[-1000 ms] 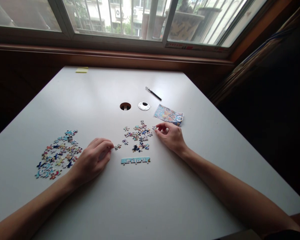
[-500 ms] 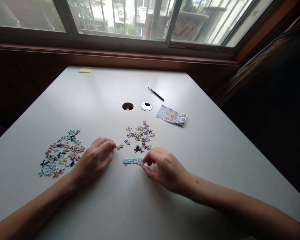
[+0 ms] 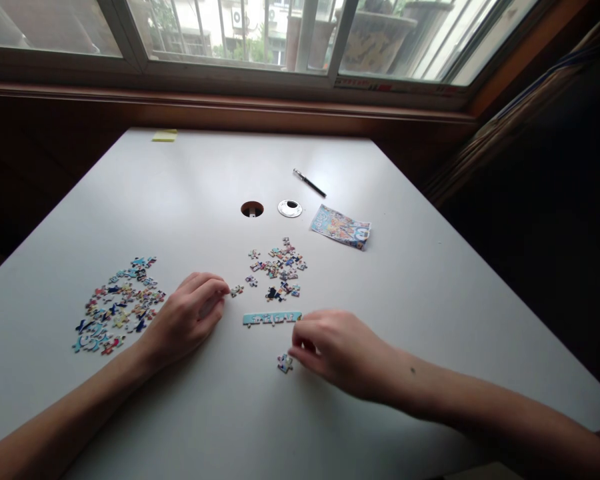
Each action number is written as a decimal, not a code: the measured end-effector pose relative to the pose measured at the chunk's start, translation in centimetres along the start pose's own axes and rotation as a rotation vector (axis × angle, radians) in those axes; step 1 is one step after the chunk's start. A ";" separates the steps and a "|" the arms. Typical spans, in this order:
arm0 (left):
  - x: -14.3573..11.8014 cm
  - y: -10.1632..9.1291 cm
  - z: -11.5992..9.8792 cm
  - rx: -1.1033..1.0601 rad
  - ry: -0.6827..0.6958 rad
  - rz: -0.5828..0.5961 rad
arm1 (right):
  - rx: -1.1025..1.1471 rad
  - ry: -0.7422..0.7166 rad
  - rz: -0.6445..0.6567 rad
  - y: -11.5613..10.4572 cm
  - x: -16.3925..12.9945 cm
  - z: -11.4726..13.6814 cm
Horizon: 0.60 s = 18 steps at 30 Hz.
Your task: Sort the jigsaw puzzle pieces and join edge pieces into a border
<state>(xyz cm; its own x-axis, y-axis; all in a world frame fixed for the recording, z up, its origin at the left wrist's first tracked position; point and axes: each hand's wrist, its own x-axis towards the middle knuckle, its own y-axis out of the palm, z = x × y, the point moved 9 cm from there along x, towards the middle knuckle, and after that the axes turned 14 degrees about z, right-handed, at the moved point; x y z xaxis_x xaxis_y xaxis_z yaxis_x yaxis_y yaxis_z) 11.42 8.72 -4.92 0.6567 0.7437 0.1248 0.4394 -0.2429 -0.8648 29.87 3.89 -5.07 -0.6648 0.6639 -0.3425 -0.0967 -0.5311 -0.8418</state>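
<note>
Black pen near a silver disc, yellow sticky notes, window beyond

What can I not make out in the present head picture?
Head view:
Anything behind the left hand: hidden by it.
Leaflet lettering: too small to read.
Whether the right hand touches the loose piece: too small to tell.
Rest of the left forearm: cut off at the bottom-left corner.
</note>
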 end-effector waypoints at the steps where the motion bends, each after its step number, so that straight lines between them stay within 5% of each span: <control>1: 0.0 0.0 0.0 -0.002 0.001 0.002 | 0.041 0.055 -0.084 -1.2 0.2 -1.3; 5: -0.1 -0.1 -0.1 -0.009 0.003 0.002 | 0.095 0.127 -0.315 -4.0 0.9 -5.0; 18: 0.1 -0.1 0.3 -0.033 -0.042 -0.004 | 0.231 0.159 -0.177 -3.3 1.8 -7.1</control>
<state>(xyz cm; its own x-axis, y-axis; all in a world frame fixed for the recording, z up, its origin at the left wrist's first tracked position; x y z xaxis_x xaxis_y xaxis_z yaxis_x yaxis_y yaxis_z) 11.29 9.01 -5.00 0.6290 0.7701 0.1067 0.4623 -0.2602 -0.8477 34.25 10.59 -5.92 -0.5006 0.8206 -0.2759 -0.3780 -0.4939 -0.7831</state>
